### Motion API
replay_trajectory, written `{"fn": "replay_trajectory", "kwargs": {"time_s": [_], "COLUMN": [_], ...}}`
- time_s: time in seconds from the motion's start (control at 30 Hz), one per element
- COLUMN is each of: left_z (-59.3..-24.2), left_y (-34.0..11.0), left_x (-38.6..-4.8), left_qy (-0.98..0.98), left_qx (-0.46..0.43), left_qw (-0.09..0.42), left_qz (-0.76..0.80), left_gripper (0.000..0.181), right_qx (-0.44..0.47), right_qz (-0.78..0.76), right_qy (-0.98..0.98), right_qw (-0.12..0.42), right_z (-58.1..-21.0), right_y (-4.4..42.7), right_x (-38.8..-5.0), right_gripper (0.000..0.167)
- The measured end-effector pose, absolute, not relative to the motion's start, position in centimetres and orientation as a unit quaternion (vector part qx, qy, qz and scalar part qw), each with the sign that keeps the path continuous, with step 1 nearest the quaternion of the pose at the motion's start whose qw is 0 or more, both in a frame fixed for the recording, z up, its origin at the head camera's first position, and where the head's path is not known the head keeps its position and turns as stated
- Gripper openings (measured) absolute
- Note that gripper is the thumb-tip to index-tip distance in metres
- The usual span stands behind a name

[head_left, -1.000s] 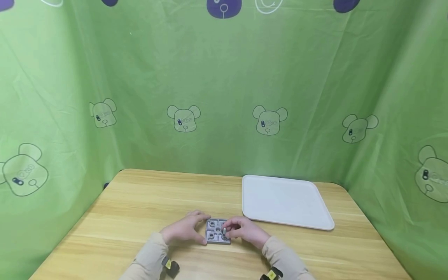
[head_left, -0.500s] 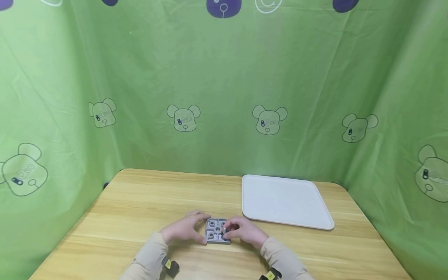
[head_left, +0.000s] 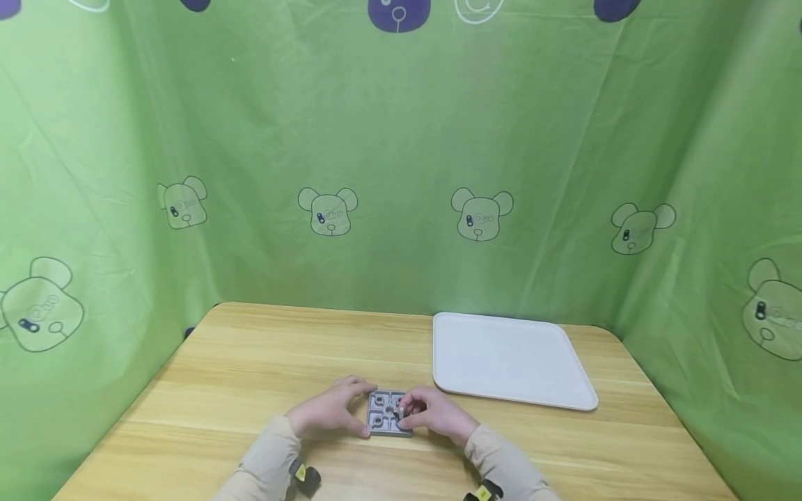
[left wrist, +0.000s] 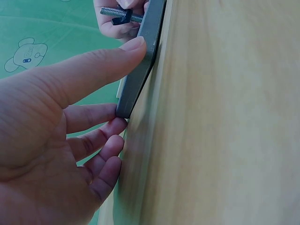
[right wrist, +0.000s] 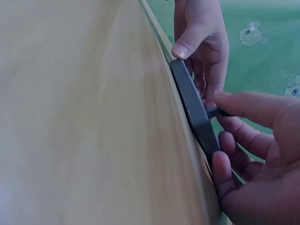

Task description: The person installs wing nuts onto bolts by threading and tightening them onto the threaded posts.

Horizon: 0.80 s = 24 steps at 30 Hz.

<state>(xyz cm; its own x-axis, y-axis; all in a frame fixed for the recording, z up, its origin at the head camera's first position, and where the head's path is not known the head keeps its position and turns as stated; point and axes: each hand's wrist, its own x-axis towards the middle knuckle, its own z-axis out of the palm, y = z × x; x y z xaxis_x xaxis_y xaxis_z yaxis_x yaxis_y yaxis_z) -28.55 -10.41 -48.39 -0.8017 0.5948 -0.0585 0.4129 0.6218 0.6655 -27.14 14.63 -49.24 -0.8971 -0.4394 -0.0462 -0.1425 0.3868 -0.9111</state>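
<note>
The square grey plate [head_left: 379, 410] with round recesses lies flat on the table. At its left side my left hand [head_left: 328, 409] grips the edge, thumb at the near corner and fingers at the far one. A threaded bolt [left wrist: 108, 11] rises from the plate's right part, with a black nut [left wrist: 123, 18] around it in the left wrist view. My right hand [head_left: 441, 415] pinches this black piece between thumb and fingers. In the right wrist view, the thumb lies over the bolt [right wrist: 213, 112], and lower fingers touch the plate's edge [right wrist: 194, 105].
A white rectangular tray [head_left: 510, 358] lies behind and to the right of the plate, near the table's back edge. Wood-grain table [head_left: 263, 355] surrounds the plate. Green printed cloth [head_left: 401, 125] hangs behind the table and on both sides.
My right thumb has shifted slightly left at the bolt, and the right wrist has edged left. The left hand and the plate stay nearly where they were.
</note>
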Motion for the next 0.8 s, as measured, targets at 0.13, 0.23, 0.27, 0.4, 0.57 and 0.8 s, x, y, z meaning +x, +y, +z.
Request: {"fn": "replay_trajectory", "kwargs": {"time_s": [0.13, 0.23, 0.27, 0.4, 0.57, 0.8], "left_z": [-48.4, -48.5, -48.5, -48.4, -48.4, -48.2], "left_y": [-10.4, -10.4, -10.4, -10.5, -10.4, -10.5], "left_x": [-28.5, -28.5, -28.5, -28.5, -28.5, -28.4], "left_qy": [0.89, 0.89, 0.89, 0.891, 0.891, 0.89], "left_qx": [0.286, 0.288, 0.288, 0.288, 0.287, 0.285], "left_qw": [0.137, 0.135, 0.135, 0.134, 0.134, 0.136], "left_qz": [0.327, 0.326, 0.326, 0.325, 0.326, 0.328], "left_gripper": [0.086, 0.086, 0.086, 0.086, 0.086, 0.086], "right_qx": [-0.189, -0.188, -0.187, -0.187, -0.18, -0.171], "right_qz": [-0.542, -0.561, -0.566, -0.569, -0.567, -0.566], "right_qy": [0.8, 0.781, 0.776, 0.771, 0.774, 0.781], "right_qw": [0.172, 0.199, 0.206, 0.215, 0.215, 0.203], "right_z": [-49.4, -49.5, -49.5, -49.7, -49.4, -48.9], "right_y": [15.2, 15.7, 15.8, 16.0, 15.8, 15.5], "right_x": [-27.4, -27.7, -27.7, -27.9, -27.7, -27.4], "right_gripper": [0.029, 0.031, 0.032, 0.031, 0.03, 0.032]}}
